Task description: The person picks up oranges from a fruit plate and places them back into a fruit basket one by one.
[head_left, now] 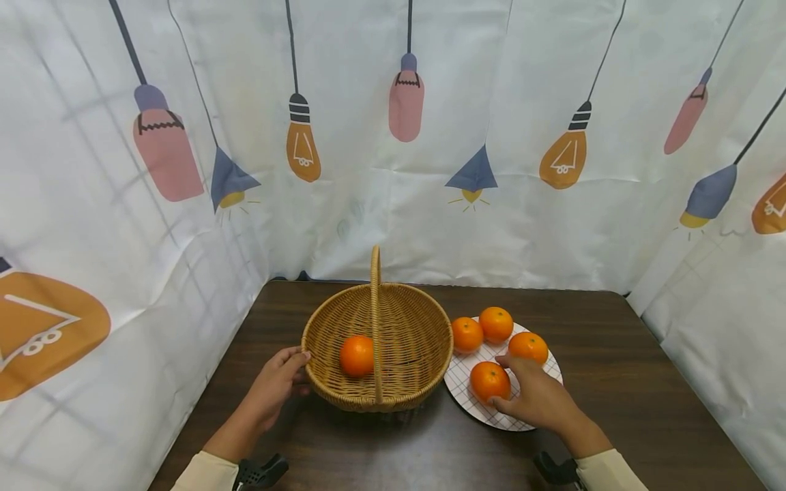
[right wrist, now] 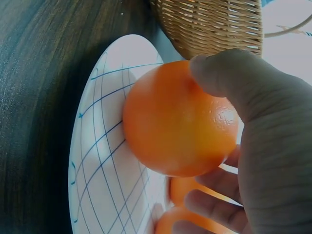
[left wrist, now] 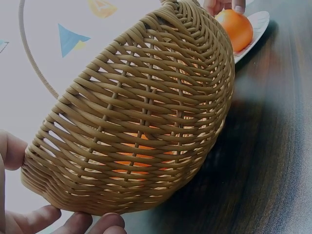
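Note:
My left hand [head_left: 273,385] grips the left rim of a wicker basket [head_left: 411,334]; in the left wrist view its thumb is at the rim and its fingers lie against the outer wall. Inside the basket sits one orange [head_left: 357,356], glimpsed through the weave in the left wrist view. To the right, my right hand [head_left: 543,401] holds another orange [right wrist: 178,122] between thumb and fingers, over a white plate [right wrist: 100,136] with blue crossing lines. Whether this orange touches the plate, I cannot tell. Three more oranges [head_left: 496,324] rest toward the plate's back and right.
The basket's tall arched handle [head_left: 376,320] rises across its middle. Basket and plate stand side by side on a dark wooden table [head_left: 626,382]. A white curtain [head_left: 368,225] printed with lamps hangs behind the table and along both sides.

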{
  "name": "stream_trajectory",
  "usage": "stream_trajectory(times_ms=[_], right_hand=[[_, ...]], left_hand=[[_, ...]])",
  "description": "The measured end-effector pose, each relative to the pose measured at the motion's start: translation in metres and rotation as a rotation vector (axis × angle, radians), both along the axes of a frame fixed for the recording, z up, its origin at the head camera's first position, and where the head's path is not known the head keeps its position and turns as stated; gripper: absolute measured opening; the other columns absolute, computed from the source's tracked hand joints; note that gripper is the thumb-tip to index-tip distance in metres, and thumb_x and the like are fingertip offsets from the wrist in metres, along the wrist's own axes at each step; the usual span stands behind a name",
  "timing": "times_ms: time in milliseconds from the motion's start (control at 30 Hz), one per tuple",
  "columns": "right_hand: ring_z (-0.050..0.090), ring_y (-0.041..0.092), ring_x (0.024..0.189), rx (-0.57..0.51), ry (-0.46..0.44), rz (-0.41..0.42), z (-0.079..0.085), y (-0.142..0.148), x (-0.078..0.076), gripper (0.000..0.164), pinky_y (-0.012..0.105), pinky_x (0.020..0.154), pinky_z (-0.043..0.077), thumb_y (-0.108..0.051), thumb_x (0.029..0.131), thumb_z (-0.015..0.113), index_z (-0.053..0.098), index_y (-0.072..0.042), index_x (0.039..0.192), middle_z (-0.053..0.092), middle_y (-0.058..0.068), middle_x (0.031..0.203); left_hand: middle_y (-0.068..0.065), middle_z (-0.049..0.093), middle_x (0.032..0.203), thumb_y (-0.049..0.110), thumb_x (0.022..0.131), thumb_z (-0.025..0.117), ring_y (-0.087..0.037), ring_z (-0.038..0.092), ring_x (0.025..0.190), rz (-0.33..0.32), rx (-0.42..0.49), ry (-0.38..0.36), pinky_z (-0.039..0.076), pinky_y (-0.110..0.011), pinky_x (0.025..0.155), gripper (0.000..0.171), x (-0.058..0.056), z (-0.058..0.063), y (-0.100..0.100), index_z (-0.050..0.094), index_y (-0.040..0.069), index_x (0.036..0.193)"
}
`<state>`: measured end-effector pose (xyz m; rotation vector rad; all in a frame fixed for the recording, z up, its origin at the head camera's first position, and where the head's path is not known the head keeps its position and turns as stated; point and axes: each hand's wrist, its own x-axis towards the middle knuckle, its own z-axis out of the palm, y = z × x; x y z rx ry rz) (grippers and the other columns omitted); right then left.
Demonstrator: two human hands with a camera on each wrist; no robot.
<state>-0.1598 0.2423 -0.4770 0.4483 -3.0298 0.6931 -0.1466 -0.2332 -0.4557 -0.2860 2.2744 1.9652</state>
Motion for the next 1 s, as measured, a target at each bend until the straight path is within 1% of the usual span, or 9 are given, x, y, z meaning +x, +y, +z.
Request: stream_trajectory(times_ms=[233,533,667,800,900,1000], right_hand=[[0.057,0.034,0.123,0.010,0.010,0.001,-0.007,0.001,-0.001,0.082,0.058,0.091,0.052,-0.055,0.073,0.087,0.060,-0.013,0.138,0.061,0.012,0.136],[0.060,0.032,0.117,0.013,0.033,0.009,-0.011,0.000,-0.003,0.083,0.056,0.088,0.053,-0.056,0.072,0.089,0.061,-0.011,0.135,0.063,0.011,0.131],[0.060,0.030,0.116,0.012,0.031,0.011,-0.011,0.000,-0.002,0.081,0.054,0.090,0.053,-0.057,0.072,0.088,0.062,-0.010,0.133,0.064,0.010,0.129],[0.061,0.028,0.113,0.004,0.038,0.007,-0.009,0.000,-0.001,0.078,0.053,0.089,0.054,-0.057,0.072,0.088,0.063,-0.012,0.131,0.064,0.008,0.127],[0.061,0.026,0.112,-0.007,0.060,0.003,-0.006,0.001,-0.001,0.077,0.053,0.088,0.054,-0.058,0.073,0.087,0.063,-0.014,0.132,0.064,0.006,0.127],[0.063,0.025,0.109,-0.021,0.092,0.014,-0.001,0.002,-0.001,0.077,0.052,0.086,0.055,-0.058,0.074,0.087,0.062,-0.014,0.133,0.065,0.005,0.126]], left_hand=[[-0.024,0.055,0.129,0.030,0.107,0.051,-0.027,0.062,0.103,0.000,-0.002,-0.001,0.055,-0.045,0.085,0.052,0.001,0.001,0.000,0.043,-0.005,0.145],[-0.025,0.055,0.130,0.028,0.107,0.050,-0.028,0.063,0.104,0.003,0.004,0.003,0.055,-0.044,0.084,0.051,0.001,0.002,0.001,0.043,-0.005,0.145],[-0.025,0.054,0.131,0.029,0.107,0.051,-0.027,0.063,0.103,0.006,0.006,-0.001,0.056,-0.043,0.084,0.051,0.002,0.003,0.001,0.044,-0.005,0.145],[-0.025,0.055,0.129,0.029,0.107,0.052,-0.026,0.063,0.103,-0.002,0.005,0.012,0.056,-0.043,0.082,0.053,0.003,0.003,0.002,0.043,-0.006,0.145],[-0.025,0.055,0.128,0.029,0.107,0.051,-0.026,0.063,0.102,-0.005,0.007,0.016,0.056,-0.044,0.082,0.052,0.003,0.003,0.002,0.043,-0.007,0.144],[-0.025,0.056,0.128,0.028,0.107,0.051,-0.026,0.063,0.101,0.008,0.010,0.007,0.056,-0.044,0.083,0.051,0.002,0.001,0.002,0.044,-0.006,0.144]])
